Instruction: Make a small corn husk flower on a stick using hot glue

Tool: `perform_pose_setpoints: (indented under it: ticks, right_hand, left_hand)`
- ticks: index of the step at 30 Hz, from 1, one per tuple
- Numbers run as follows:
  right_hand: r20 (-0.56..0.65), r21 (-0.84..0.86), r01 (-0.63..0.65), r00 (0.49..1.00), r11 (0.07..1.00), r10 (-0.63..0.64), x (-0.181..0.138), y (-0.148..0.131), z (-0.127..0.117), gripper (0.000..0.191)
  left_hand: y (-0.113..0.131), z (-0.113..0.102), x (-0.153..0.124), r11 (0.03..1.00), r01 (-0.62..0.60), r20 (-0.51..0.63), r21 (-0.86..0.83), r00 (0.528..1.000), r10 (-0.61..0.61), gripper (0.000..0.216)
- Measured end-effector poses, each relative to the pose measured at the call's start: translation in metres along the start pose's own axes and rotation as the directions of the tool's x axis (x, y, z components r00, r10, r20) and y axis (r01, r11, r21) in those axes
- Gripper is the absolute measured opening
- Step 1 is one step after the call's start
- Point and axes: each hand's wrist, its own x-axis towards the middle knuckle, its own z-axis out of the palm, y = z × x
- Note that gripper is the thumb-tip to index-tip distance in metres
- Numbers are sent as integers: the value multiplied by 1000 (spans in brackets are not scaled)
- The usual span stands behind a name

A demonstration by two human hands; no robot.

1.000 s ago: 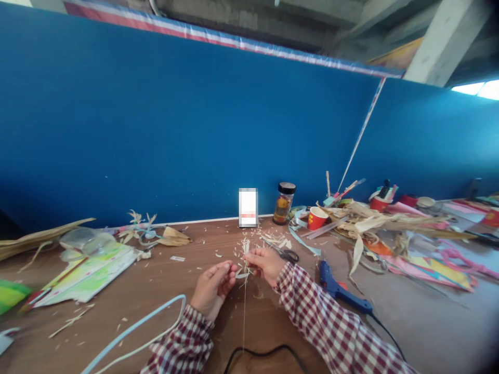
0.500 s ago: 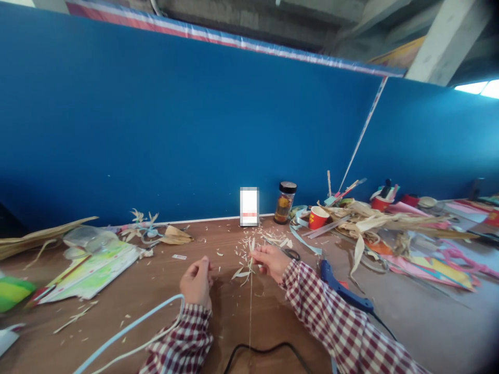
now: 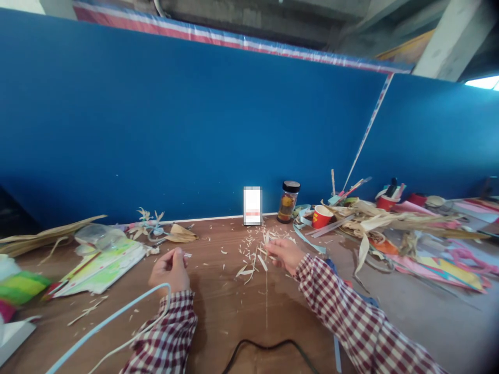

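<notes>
My left hand (image 3: 170, 271) hovers over the table at left, thumb and fingers pinched together; whatever may be between them is too small to make out. A light blue strap (image 3: 117, 317) loops across that wrist. My right hand (image 3: 286, 253) is closed on a thin pale husk strip (image 3: 266, 240) above a scatter of cut husk bits (image 3: 249, 246). From around its fingertips a fine thread (image 3: 267, 301) runs straight down. Longer husk slivers (image 3: 245, 271) lie just left of this hand. A blue glue gun (image 3: 331, 266) is mostly hidden by my right forearm.
A lidded jar (image 3: 288, 202) and a red paper cup (image 3: 322, 217) stand at the back. Dried husks (image 3: 374, 223) and coloured paper crowd the right. Painted paper (image 3: 101, 267) and a clear plastic cup (image 3: 99, 236) lie left. A black cable (image 3: 268, 343) curves in front.
My left hand has moved left, away from the right one. My right hand has shifted slightly right and up, still pinching the strip, and its forearm covers more of the glue gun.
</notes>
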Motion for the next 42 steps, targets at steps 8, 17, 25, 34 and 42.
perform_pose_setpoints:
  ticks: [8,17,25,34,42]
  right_hand:
    - [-2,33,-4,1000,999,5,-7,-11,-7,14]
    - [74,15,89,993,996,-90,0,4,13,22]
    - [265,109,159,947,981,-182,-3,21,52,24]
    - [218,103,92,969,990,-112,-5,20,57,22]
    - [176,179,61,980,982,-93,-6,23,62,20]
  left_hand:
    - [5,-9,6,931,-249,-54,265,961,272,38]
    - [4,7,-56,956,-257,620,143,776,115,12]
    - [7,11,-84,838,538,831,91,423,-362,25]
    - [5,10,-75,667,730,829,149,276,-486,16]
    - [8,11,-77,693,709,838,129,296,-458,14]
